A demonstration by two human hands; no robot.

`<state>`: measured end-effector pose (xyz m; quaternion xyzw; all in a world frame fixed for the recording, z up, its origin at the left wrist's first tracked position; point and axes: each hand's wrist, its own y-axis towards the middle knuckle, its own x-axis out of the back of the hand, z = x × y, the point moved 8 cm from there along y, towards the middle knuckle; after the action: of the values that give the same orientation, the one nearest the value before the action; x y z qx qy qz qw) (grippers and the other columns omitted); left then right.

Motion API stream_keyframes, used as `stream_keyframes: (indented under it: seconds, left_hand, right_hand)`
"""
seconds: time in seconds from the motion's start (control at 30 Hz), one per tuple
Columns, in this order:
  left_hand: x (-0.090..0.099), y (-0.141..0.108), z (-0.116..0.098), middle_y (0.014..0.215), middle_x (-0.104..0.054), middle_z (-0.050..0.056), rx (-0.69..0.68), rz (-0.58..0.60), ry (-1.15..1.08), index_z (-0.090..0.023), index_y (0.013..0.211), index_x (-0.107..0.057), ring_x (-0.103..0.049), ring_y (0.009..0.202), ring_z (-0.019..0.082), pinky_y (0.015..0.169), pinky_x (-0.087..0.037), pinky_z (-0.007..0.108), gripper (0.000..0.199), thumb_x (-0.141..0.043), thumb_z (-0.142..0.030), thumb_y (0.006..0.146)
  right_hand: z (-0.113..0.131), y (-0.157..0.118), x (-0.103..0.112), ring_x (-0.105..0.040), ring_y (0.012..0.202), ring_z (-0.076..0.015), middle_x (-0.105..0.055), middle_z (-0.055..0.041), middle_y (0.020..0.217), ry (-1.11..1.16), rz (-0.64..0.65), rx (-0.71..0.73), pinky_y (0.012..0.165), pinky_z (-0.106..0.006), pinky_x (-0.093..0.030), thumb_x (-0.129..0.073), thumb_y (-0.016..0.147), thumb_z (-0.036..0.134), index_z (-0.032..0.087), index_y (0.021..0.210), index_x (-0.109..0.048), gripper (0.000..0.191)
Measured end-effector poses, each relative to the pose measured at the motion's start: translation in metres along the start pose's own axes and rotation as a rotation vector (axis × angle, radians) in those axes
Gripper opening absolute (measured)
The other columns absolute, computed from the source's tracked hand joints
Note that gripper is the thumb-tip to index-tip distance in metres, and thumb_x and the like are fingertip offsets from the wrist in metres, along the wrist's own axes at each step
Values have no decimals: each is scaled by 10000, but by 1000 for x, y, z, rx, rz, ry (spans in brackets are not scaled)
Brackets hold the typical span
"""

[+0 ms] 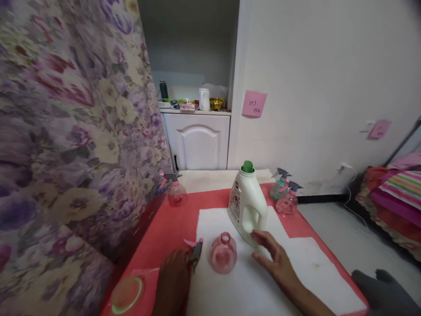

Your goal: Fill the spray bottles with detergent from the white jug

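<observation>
My left hand (174, 281) is closed around a grey and pink trigger spray head (195, 254), to the left of an uncapped pink spray bottle (223, 256). That round, see-through bottle stands upright on white paper (210, 219). To the right, my right hand (274, 259) holds nothing, its fingers apart, close to the lower part of a pale green detergent jug (251, 202). The jug stands upright behind the bottle, with its handle toward the right and a green spout in its open neck.
On the red tablecloth (164, 232), a pink spray bottle (177, 193) stands at the back left; a green one (279, 189) and another pink one (287, 204) stand at right. A round item (127, 294) lies front left. Floral curtain (82, 131) hangs beside the table.
</observation>
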<state>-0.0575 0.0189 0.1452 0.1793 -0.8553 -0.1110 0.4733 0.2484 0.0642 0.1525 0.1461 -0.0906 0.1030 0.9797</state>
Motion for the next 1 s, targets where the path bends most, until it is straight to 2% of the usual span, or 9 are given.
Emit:
stream_keyframes:
  seconds: [0.1, 0.2, 0.3, 0.4, 0.5, 0.6, 0.83, 1.0]
  left_hand:
    - [-19, -1, 4, 890, -720, 109, -11, 146, 107, -183, 908, -667, -652, 865, 259, 792, -468, 369, 271, -407, -230, 848]
    - [-22, -2, 2, 966, -714, 102, -27, 188, 99, -191, 992, -655, -646, 911, 238, 810, -463, 344, 308, -380, -187, 854]
    - [-23, -1, 4, 1000, -712, 102, -19, 229, 142, -191, 1027, -657, -647, 935, 236, 837, -458, 335, 323, -420, -146, 813]
    - [-27, 0, 8, 1039, -707, 102, -17, 269, 163, -197, 1056, -660, -638, 967, 233, 868, -449, 334, 354, -427, -119, 802]
    - [-29, 1, 11, 1060, -698, 97, -27, 274, 136, -207, 1057, -663, -628, 983, 224, 881, -446, 327, 366, -430, -97, 796]
    - [-30, 4, 15, 1024, -702, 98, -35, 276, 111, -198, 1050, -663, -635, 952, 223, 863, -458, 330, 368, -425, -86, 793]
    - [-25, 10, 18, 1041, -707, 131, 1, 232, 54, -170, 1042, -656, -637, 989, 272, 903, -472, 391, 330, -408, -221, 831]
    - [-18, 9, 13, 1010, -703, 115, -10, 203, 47, -177, 979, -655, -642, 959, 266, 878, -474, 386, 303, -390, -247, 847]
  right_hand:
    - [-5, 3, -42, -463, 1294, -290, -506, -91, 1391, -4, 124, -47, 1117, -471, -333, -810, 608, 177, 257, 1326, -479, 795]
    - [-12, 14, -70, -383, 1351, -311, -436, -112, 1452, -15, 169, -95, 1149, -476, -267, -881, 422, 122, 238, 1380, -410, 1074]
    - [-19, 22, -87, -394, 1344, -305, -439, -110, 1449, 27, 207, -117, 1137, -456, -285, -885, 375, 104, 241, 1398, -377, 1150]
    - [-23, 25, -94, -448, 1300, -291, -490, -88, 1400, 56, 210, -91, 1111, -449, -322, -857, 407, 91, 259, 1374, -395, 1084]
    - [-22, 24, -90, -488, 1253, -289, -529, -76, 1345, 48, 181, -54, 1080, -446, -359, -817, 433, 67, 260, 1323, -432, 989]
    - [-17, 15, -77, -520, 1216, -297, -548, -78, 1312, 52, 166, -46, 1049, -448, -394, -791, 453, 52, 259, 1303, -435, 945]
    - [-19, -40, -22, -464, 1280, -322, -525, -74, 1349, 30, 109, -131, 1100, -490, -314, -734, 489, 22, 290, 1317, -413, 927]
    - [-25, -59, -10, -443, 1298, -321, -498, -84, 1366, 4, 71, -119, 1116, -470, -307, -734, 482, 50, 270, 1347, -398, 954]
